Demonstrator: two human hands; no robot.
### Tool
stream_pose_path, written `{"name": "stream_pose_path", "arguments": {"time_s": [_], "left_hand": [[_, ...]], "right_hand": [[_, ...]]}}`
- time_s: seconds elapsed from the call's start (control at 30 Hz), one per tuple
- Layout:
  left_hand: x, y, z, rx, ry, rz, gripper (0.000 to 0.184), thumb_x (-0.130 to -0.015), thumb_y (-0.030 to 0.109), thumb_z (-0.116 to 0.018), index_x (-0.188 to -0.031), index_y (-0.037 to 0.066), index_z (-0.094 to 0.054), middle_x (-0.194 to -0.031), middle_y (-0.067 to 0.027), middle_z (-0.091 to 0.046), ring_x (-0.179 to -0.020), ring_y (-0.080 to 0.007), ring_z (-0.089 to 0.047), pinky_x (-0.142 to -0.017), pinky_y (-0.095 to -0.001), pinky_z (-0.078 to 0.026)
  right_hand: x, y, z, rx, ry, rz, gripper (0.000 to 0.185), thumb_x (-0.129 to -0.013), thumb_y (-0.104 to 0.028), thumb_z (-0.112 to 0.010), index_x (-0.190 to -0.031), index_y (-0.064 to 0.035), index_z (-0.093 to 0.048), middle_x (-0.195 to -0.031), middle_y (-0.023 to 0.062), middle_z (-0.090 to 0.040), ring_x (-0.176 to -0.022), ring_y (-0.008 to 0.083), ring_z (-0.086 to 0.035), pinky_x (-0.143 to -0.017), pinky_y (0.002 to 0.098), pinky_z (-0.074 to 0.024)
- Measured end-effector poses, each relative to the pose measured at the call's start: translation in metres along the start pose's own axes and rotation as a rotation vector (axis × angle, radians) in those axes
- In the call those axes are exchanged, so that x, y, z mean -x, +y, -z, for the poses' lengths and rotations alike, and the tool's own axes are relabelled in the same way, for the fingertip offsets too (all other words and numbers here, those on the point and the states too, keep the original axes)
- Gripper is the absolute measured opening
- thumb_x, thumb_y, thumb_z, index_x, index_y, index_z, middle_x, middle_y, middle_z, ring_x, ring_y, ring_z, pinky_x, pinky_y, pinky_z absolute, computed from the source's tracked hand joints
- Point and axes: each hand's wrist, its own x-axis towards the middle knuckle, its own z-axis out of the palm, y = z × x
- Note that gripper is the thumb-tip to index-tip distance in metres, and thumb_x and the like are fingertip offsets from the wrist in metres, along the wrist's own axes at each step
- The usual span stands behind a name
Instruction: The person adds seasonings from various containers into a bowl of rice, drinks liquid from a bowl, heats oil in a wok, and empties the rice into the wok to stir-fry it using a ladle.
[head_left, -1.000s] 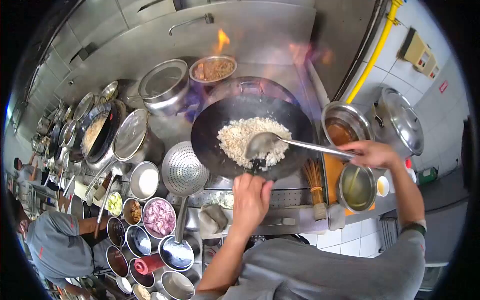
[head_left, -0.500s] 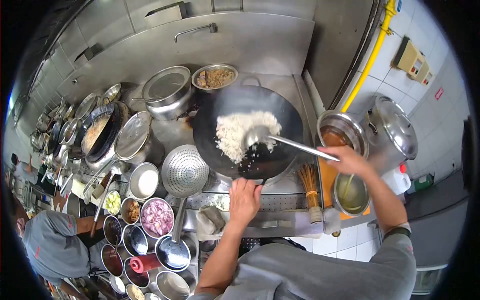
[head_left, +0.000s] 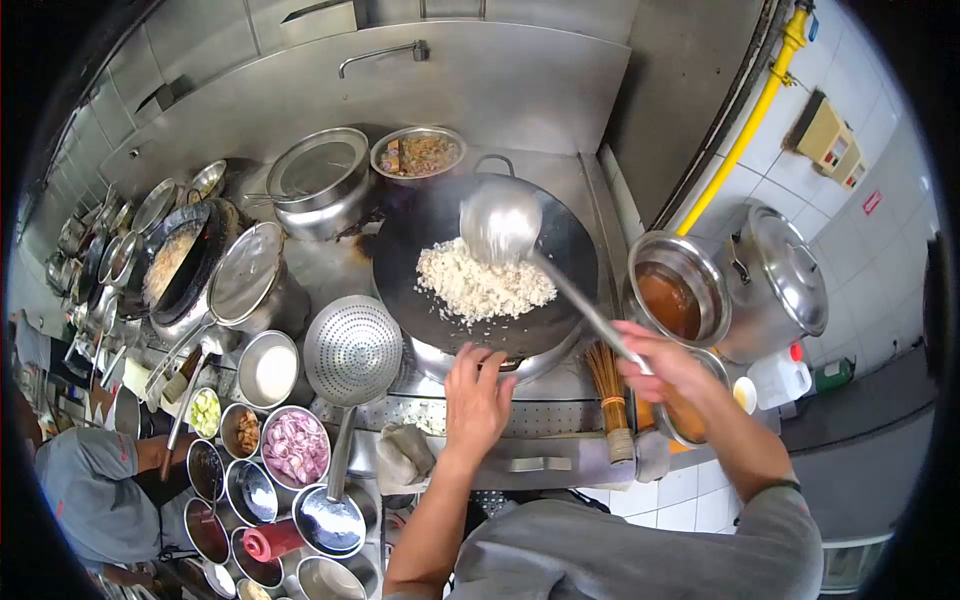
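My right hand is closed around the handle of a metal ladle. Blurred by motion, the ladle's bowl is above the far side of the rice. White rice lies heaped in the middle of a large dark wok. At the wok's near rim, my left hand is closed on its edge by the near loop handle; part of the grip is hidden. Left of the wok lies a perforated strainer. A bamboo brush stands between the wok and my right forearm.
Bowls of chopped onion and other ingredients fill the left counter, with a red bottle. Lidded pots stand behind. On the right are a sauce pot and a large lidded pot. A co-worker's grey sleeve is at far left.
The ladle has lifted from the rice and moved toward the wok's far side. My right hand has come lower and slightly left. The rice is now in a tighter heap.
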Motion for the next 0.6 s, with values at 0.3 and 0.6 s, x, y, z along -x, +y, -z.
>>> {"name": "stream_pose_path", "arguments": {"time_s": [0.3,0.6], "left_hand": [[0.226,-0.067,-0.011,0.334,-1.099,0.611,0.043,-0.091,0.038,-0.061,-0.117,0.004,-0.065,-0.111,-0.0215,-0.067,-0.108,-0.0405,-0.062,-0.097,-0.0446,-0.047],[0.304,-0.122,-0.191,-0.238,-1.006,0.394,0.050,-0.096,0.037,-0.051,-0.141,0.016,-0.050,-0.148,-0.0120,-0.046,-0.139,-0.0299,-0.040,-0.114,-0.0444,-0.033]], "right_hand": [[-0.016,-0.028,0.000,0.590,0.007,-0.158,0.045,-0.105,-0.024,-0.042,-0.148,-0.0160,-0.033,-0.066,0.0006,-0.046,-0.044,0.0090,-0.044,-0.038,0.0262,-0.0394],[0.002,-0.059,0.013,0.743,0.109,-0.153,0.052,-0.104,-0.028,-0.044,-0.151,-0.0152,-0.027,-0.067,0.0025,-0.052,-0.043,0.0154,-0.049,-0.038,0.0308,-0.0443]]}}
